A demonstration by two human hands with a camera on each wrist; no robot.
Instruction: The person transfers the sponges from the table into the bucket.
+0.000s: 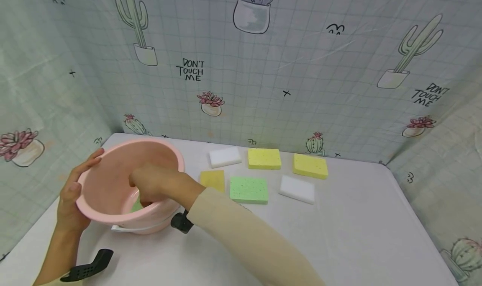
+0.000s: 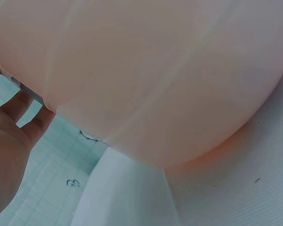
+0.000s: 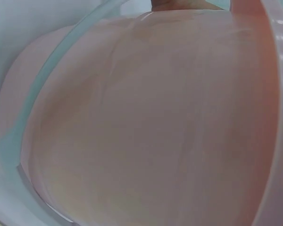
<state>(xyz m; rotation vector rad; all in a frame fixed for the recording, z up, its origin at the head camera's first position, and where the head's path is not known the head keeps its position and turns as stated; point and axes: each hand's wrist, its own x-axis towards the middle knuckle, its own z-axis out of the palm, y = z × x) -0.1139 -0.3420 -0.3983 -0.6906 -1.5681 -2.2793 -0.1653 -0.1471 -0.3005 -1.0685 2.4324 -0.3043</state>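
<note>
A pale pink bucket (image 1: 113,168) stands tilted at the left of the table, its opening facing up and toward me. My left hand (image 1: 71,196) grips the bucket's left side, thumb at the rim and fingers around the outside. In the left wrist view, fingertips of the left hand (image 2: 12,127) press against the bucket wall. My right hand (image 1: 154,183) reaches over the rim into the bucket, fingers bent downward. Below it shows part of a green sponge (image 1: 137,204); the fingertips are hidden, so I cannot tell whether they hold it.
Right of the bucket lie a white sponge (image 1: 225,157), yellow sponges (image 1: 264,158) (image 1: 310,166), a darker yellow sponge (image 1: 212,180), a green sponge (image 1: 248,189) and another white sponge (image 1: 296,189). The bucket's white handle (image 1: 147,227) hangs at its front. Cactus-print cloth (image 1: 301,68) encloses the white table (image 1: 369,219).
</note>
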